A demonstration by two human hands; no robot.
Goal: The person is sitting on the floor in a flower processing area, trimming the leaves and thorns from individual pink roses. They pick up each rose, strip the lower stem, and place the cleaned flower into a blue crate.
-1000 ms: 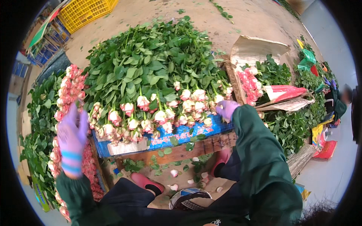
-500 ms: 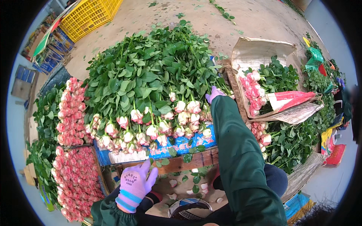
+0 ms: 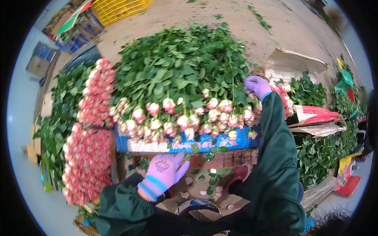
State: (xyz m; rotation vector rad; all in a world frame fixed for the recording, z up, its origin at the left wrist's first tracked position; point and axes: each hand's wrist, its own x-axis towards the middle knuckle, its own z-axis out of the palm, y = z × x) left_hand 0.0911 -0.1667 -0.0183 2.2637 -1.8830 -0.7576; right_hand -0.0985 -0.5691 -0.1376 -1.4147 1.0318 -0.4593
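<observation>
Cream-and-pink roses (image 3: 182,121) lie in a loose pile on a low table, blooms toward me, leafy green stems (image 3: 169,67) stretching away. My right hand (image 3: 258,86), in a lilac glove, is at the pile's right edge among stems and leaves. Its fingers are curled closed, and what they grip is hidden. Close to the table's front edge, my left hand (image 3: 163,171) hovers in a matching glove with blue cuff stripes. Its fingers are apart, holding nothing. A blue printed sheet (image 3: 212,144) lies under the blooms.
Packed pink roses (image 3: 87,165) stand in stacks on the left. On the right, a wrapped rose bundle (image 3: 283,96) rests by an open paper wrapper (image 3: 295,66). A yellow crate (image 3: 120,11) sits at the far left. Fallen petals and leaves dot the floor by my feet.
The view has shifted, so the table sits further right and higher. My right hand has lifted slightly and its fingers have curled in. My left hand stays near the table's front edge.
</observation>
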